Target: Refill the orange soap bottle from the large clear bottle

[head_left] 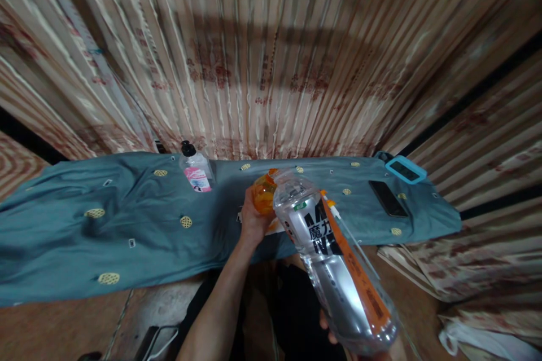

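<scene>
A large clear plastic bottle with a silver and orange label leans across the front, its neck toward the upper left. My right hand grips it near the base, mostly hidden behind it. My left hand is closed round a small orange see-through bottle. The big bottle's neck is right at the top of the orange bottle; I cannot tell whether they touch. Behind the big bottle shows an orange and white piece, perhaps a spray head. A pale patch, perhaps paper, lies below the orange bottle.
On the blue-green cloth stands a clear pump bottle with a pink label. To the right lie a dark phone and a light-blue framed device. A pleated curtain hangs behind. A white bag is on the floor.
</scene>
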Tool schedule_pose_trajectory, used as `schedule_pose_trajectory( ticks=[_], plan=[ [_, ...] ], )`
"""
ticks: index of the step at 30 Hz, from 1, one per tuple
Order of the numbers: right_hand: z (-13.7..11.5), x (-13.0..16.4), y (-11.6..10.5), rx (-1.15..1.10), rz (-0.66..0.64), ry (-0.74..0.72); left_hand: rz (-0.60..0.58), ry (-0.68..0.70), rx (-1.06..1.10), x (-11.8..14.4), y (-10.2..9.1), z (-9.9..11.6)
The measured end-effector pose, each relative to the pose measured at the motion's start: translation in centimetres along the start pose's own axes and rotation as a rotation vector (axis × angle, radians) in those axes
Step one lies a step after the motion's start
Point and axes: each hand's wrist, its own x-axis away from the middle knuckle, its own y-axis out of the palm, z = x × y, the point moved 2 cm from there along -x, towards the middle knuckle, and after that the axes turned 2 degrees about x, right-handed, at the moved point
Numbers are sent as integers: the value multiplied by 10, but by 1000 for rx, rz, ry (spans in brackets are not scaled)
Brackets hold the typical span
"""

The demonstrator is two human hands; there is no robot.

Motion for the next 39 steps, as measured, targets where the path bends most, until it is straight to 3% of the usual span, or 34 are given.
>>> schedule_pose_trajectory(
  ticks=[4,9,31,39],
  plan=[
    [2,-5,-8,46,-105,36,5,-15,-10,0,1,-1],
    [6,-1,-8,35,-3,-43,21,-26,-2,0,1,-1],
    [12,-5,-15,96,42,11,16,13,-29,0,0,-5],
    [11,-1,-7,78,9,-46,20,34,-7,-1,1,-6]
  ],
)
